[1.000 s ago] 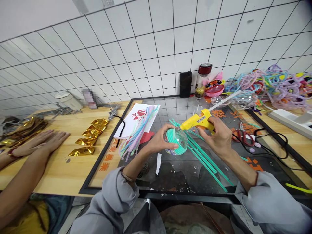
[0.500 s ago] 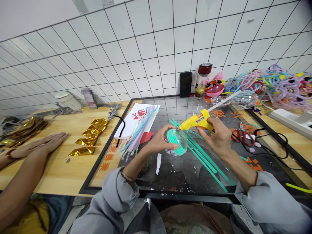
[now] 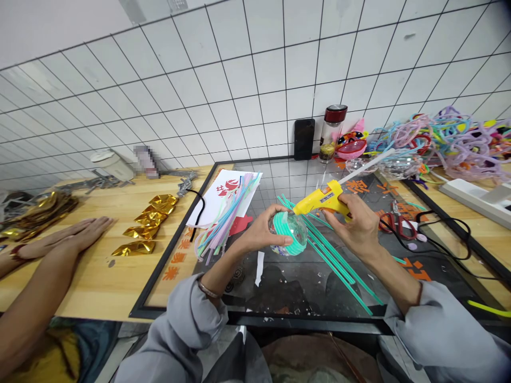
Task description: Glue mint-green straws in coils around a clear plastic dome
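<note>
My left hand (image 3: 263, 229) is closed round a clear plastic ball (image 3: 300, 227) that has green pipe cleaners (image 3: 282, 225) wound round its side. In my right hand (image 3: 359, 221) is a yellow hot glue gun (image 3: 321, 198), with a long whitish glue stick (image 3: 365, 167) sticking out of its back. The nozzle points down and left at the top of the ball, very close to it; whether they touch I cannot tell. Loose green pipe cleaners (image 3: 331, 260) lie on the dark glass board beneath my hands.
Pastel pipe cleaners (image 3: 227, 218) lie on white paper (image 3: 203, 205) at left. Behind stand a black phone (image 3: 304, 139) and a lidded glass bottle (image 3: 331, 135). Red scissors (image 3: 399, 226), a black cable (image 3: 451, 250) and a power strip (image 3: 483, 197) are at right. Another person's hands (image 3: 83, 234) rest beside gold foil (image 3: 146, 229).
The glue gun's nozzle has shifted very slightly at the ball's top. My hands and the ball otherwise stay in place. The other person's hands have moved a little.
</note>
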A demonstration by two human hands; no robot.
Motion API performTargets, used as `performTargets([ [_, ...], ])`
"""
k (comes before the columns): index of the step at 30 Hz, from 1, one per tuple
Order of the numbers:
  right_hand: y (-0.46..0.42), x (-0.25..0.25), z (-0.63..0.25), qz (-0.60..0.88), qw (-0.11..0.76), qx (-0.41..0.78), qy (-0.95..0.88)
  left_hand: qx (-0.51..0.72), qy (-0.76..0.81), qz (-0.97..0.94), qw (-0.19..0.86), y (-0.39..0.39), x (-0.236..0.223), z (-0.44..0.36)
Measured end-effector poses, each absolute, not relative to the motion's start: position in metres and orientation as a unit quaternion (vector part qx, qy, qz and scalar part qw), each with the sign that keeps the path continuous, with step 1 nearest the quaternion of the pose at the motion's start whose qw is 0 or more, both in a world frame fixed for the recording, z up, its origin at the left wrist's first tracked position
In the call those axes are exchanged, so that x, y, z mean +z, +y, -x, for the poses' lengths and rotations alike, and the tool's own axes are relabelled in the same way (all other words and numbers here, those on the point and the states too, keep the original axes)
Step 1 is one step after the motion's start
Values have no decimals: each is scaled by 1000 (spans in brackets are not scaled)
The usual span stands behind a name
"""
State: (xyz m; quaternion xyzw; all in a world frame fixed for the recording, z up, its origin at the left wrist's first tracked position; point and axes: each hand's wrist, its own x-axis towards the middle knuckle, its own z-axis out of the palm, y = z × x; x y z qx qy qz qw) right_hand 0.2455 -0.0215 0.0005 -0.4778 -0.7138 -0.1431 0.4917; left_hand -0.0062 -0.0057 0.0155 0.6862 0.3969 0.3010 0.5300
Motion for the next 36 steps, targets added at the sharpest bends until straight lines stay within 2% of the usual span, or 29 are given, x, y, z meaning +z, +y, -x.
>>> performTargets([
  [28,-23,6,-248,453,486,-163,-729,305,402,-683,528,-8,18,5],
  [36,-20,4,-249,425,507,-169,-730,304,395,-689,526,-8,18,5],
])
